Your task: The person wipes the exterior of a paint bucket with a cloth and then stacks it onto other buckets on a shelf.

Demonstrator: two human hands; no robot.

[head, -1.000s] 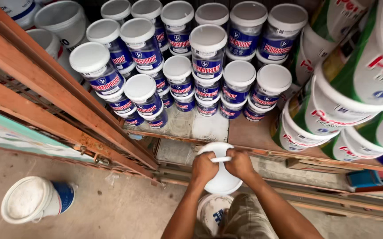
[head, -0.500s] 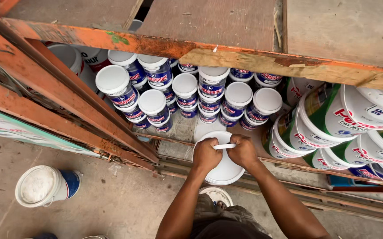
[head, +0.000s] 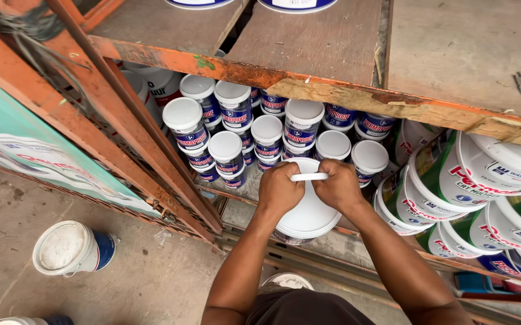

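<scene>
In the head view, both hands gripped the white plastic carrying handle (head: 309, 177) of a round white-lidded paint pail (head: 307, 213): the left hand (head: 279, 190) was curled shut on the handle's left end and the right hand (head: 338, 186) was closed on its right end, the two nearly touching. The pail hung by that handle just in front of the low shelf board (head: 236, 191), below the rusted orange steel rail (head: 332, 90). Behind the pail, on that shelf, stood rows of small white-lidded, blue-labelled tins (head: 236, 120); to the pail's right lay a stack of large green-and-white tubs (head: 447, 186) on their sides. Left of the pail, well apart on the concrete floor (head: 152, 283), sat a dusty white-lidded bucket (head: 68, 248). The thin handle carried the whole load, so it could slip or pull loose, and the pail, so near the front tins, could knock them over if swung.
</scene>
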